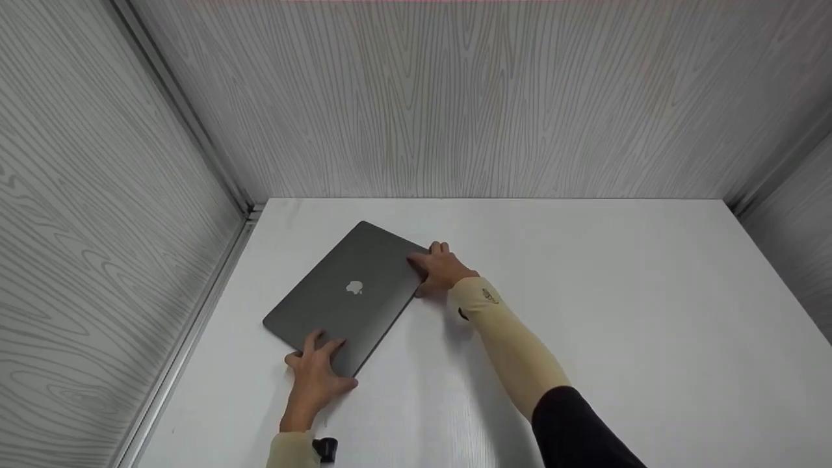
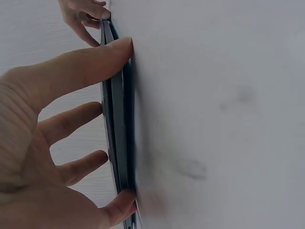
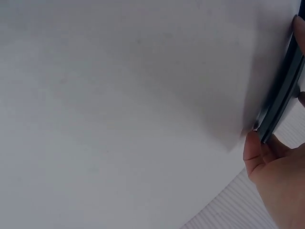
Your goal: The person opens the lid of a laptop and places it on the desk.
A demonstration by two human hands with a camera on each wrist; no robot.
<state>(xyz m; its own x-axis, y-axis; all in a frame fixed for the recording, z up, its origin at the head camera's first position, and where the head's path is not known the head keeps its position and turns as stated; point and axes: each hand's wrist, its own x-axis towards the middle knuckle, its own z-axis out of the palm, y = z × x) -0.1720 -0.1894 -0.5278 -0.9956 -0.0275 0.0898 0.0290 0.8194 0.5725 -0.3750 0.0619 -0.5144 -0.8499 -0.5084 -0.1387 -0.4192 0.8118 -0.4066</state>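
A closed dark grey laptop (image 1: 325,286) with a pale logo lies diagonally on the white table (image 1: 585,312). My left hand (image 1: 312,383) grips its near end, thumb at the long edge, two fingertips on the lid. At the far right end my right hand (image 1: 442,270) holds the laptop, its fingers spread over the lid and edges. The left wrist view shows the left hand (image 2: 24,143) spanning the laptop's edge (image 2: 117,129), with a narrow dark line between lid and base. In the right wrist view the right hand (image 3: 281,176) touches the laptop's corner (image 3: 281,90), partly out of frame.
A wood-grain panel (image 1: 416,97) rises behind the table, and another wall panel (image 1: 97,227) stands to the left beside a metal rail. A third panel (image 1: 793,214) is at the right. White tabletop extends right of the laptop.
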